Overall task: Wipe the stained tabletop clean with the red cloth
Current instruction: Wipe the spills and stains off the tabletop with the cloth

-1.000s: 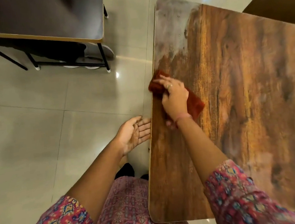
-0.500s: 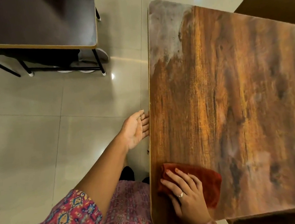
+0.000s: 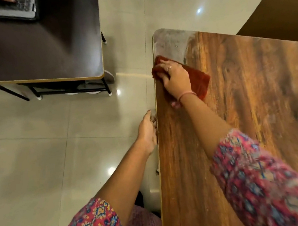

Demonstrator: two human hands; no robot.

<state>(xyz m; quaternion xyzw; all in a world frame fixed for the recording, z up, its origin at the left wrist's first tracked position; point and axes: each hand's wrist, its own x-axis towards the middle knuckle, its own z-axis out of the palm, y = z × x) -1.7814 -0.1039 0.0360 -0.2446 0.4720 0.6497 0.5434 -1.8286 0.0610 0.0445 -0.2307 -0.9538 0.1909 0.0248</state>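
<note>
Half a second ago the red cloth (image 3: 199, 81) lay at the near edge of the bench (image 3: 254, 100), close to the body, under the right hand (image 3: 176, 81); now it sits far forward, at the bench's left edge, just short of the grey stained patch (image 3: 171, 45) in the far left corner. A second ago it was at much the same far spot, so the hand has made one full stroke back and out again. By the look of it the wood nearer the body than the hand is now warm and clean, while the grey haze just beyond the fingertips is unwiped; the job is well on, with that corner as the main piece left, plus perhaps some dull marks off to the right. The right arm reaches out nearly straight, and the hand lies palm down on the cloth, fingers spread and pressing it flat, with the cloth's far corner poking past the fingertips over the bench edge. The left hand (image 3: 147, 131) has shifted from an open, palm-up pose beside the bench to resting against its left edge, well behind the right hand; its fingers are hidden, so its grip cannot be told.
</note>
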